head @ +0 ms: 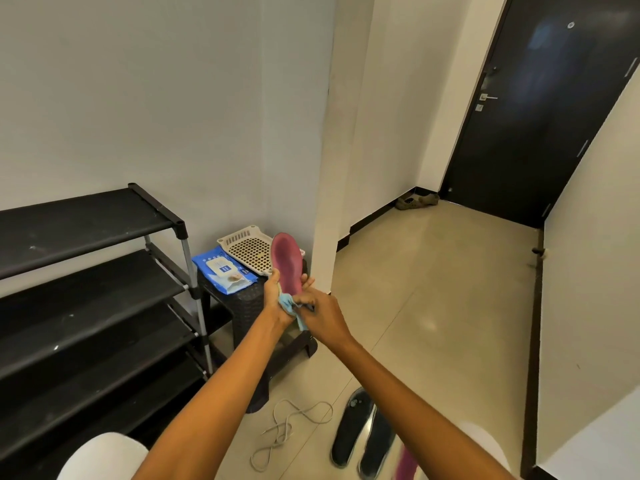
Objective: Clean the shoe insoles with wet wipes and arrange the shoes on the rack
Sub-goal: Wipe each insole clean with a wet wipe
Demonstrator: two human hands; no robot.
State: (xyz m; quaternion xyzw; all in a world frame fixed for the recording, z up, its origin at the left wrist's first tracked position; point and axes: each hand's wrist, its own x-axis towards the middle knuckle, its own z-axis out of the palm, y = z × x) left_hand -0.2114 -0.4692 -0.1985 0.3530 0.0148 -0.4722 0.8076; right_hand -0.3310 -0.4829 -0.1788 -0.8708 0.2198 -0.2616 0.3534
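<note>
Above a dark wicker stool (242, 303), the left hand (277, 299) grips an upright pink insole (286, 263); the right hand (320, 315) pinches a blue wet wipe (287, 304) against its heel.

We see a magenta insole (286, 263) upright, a crumpled pale blue wet wipe (286, 303) at its heel; the black shoe rack (86, 271) stands left
</note>
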